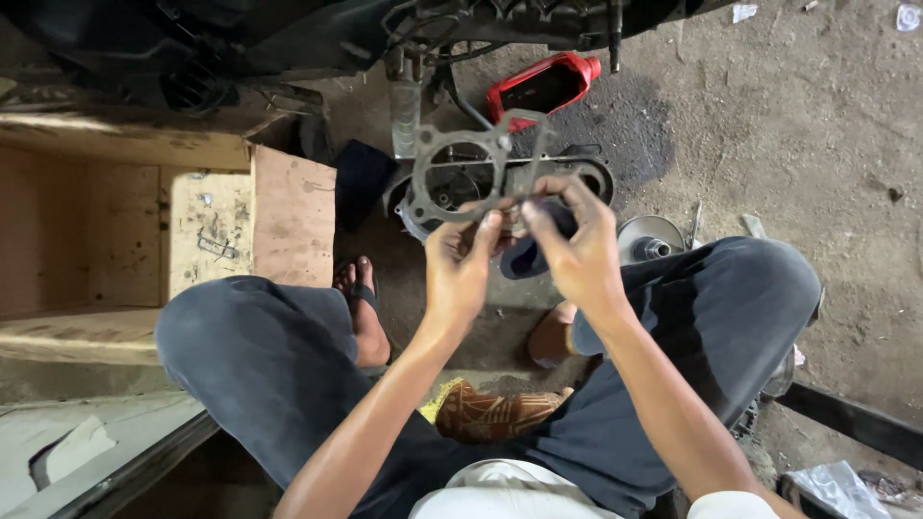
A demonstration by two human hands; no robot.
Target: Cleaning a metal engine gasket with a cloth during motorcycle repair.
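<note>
I hold a thin grey engine gasket [460,144] with a large round opening up in front of me with both hands. My left hand [461,269] pinches its lower edge between thumb and fingers. My right hand [575,245] grips the gasket's right side, fingers curled around it. Behind the gasket, on the ground, lies a round metal engine part [437,197]. My knees in dark trousers spread to either side, and my feet in sandals rest on the dirt floor.
An open wooden crate [207,216] stands at the left. A red cut-open oil container [543,86] lies beyond the engine part, by a dark oil stain. A round metal pulley [649,240] sits by my right knee. A black vehicle body [288,38] spans the top.
</note>
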